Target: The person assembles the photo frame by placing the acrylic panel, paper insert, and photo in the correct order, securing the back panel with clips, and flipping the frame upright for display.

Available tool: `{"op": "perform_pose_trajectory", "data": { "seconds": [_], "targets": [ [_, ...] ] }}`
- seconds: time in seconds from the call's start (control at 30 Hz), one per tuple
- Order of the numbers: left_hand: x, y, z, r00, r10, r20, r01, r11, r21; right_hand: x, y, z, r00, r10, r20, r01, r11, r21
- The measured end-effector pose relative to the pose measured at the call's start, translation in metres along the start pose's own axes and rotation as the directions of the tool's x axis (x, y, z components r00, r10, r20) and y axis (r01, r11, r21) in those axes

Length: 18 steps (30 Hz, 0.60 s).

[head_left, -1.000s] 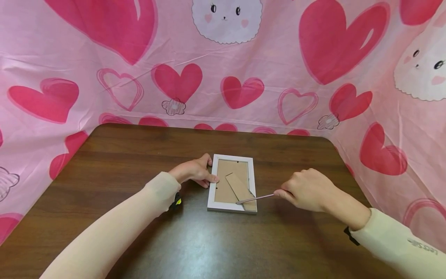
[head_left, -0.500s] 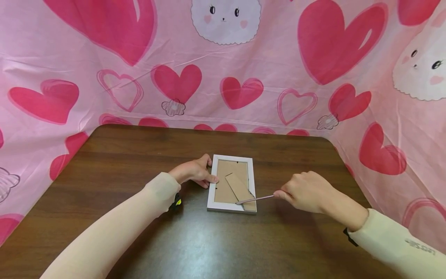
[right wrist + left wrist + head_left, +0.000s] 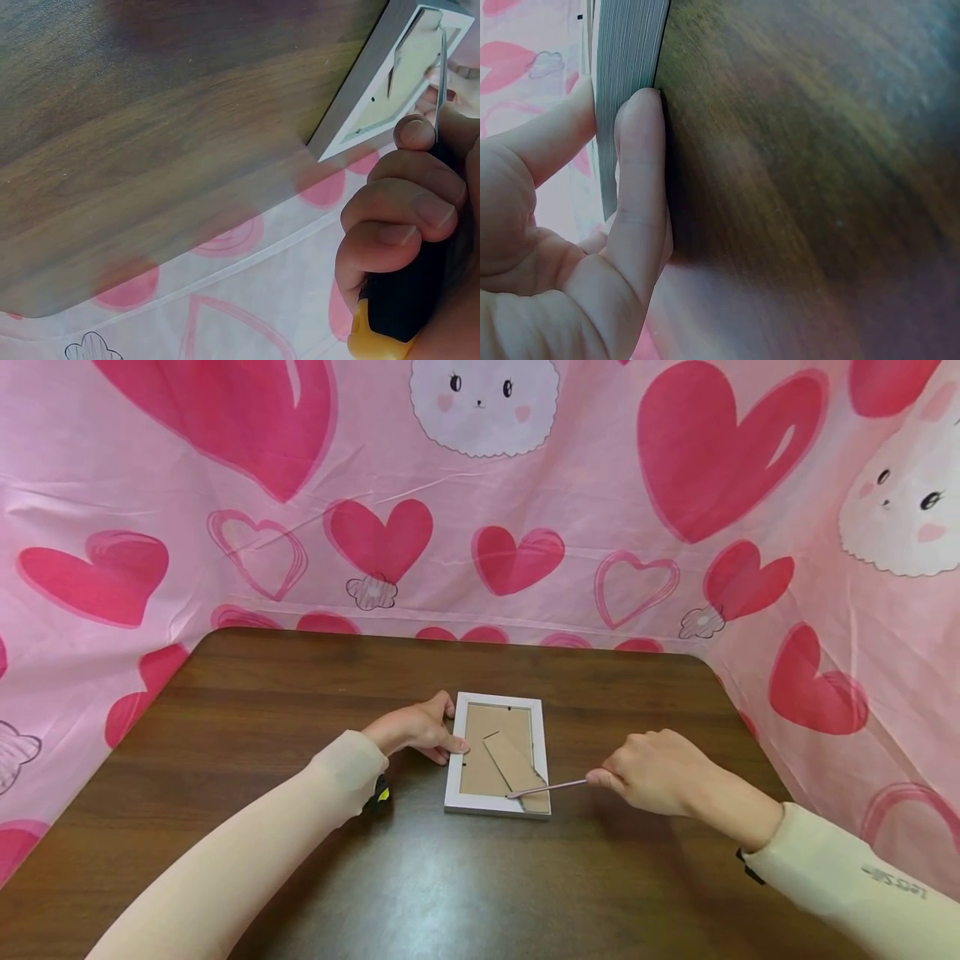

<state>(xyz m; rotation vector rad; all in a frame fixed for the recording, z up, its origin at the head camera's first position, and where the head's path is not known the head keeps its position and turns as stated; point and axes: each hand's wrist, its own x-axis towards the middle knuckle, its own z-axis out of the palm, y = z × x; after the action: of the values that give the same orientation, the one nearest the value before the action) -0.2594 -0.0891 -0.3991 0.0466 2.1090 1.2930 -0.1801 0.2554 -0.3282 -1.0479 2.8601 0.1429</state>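
Note:
A white picture frame (image 3: 455, 777) lies face down on the table, its tan backing board (image 3: 498, 718) upward. The slanted stand leg (image 3: 506, 764) on the backing reaches over the lower right border. My left hand (image 3: 420, 727) holds the frame's left side, thumb on the top border and fingers against the outer edge. In my right hand (image 3: 652, 772) is a screwdriver (image 3: 405, 300) with a black and yellow handle, the fingers wrapped round it. Its thin metal shaft (image 3: 558, 786) crosses the stand leg, and the tip is at the backing's lower edge. Whether the tip is under the backing cannot be seen.
The brown wooden table (image 3: 315, 877) has rounded far corners. A pink cloth (image 3: 450, 493) with hearts and white animal faces hangs behind it and at both sides. Both forearms wear cream sleeves (image 3: 262, 843), with dark devices at the wrists.

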Motion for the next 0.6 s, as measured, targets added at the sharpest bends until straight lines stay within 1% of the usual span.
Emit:
{"op": "perform_pose_trajectory", "data": {
  "seconds": [0.33,0.6],
  "targets": [
    [-0.0015,0.0,-0.0013,1.0,0.001,0.004,-0.001,1.0,-0.001,0.0021,0.0006,-0.0003,1.0,-0.001,0.026,0.001,1.0,0.021],
    [-0.0012,0.0004,-0.0007,1.0,0.003,0.009,-0.003,1.0,0.007,0.0032,0.0014,-0.0005,0.998,0.014,0.06,-0.016,0.999,0.034]
  ]
}}
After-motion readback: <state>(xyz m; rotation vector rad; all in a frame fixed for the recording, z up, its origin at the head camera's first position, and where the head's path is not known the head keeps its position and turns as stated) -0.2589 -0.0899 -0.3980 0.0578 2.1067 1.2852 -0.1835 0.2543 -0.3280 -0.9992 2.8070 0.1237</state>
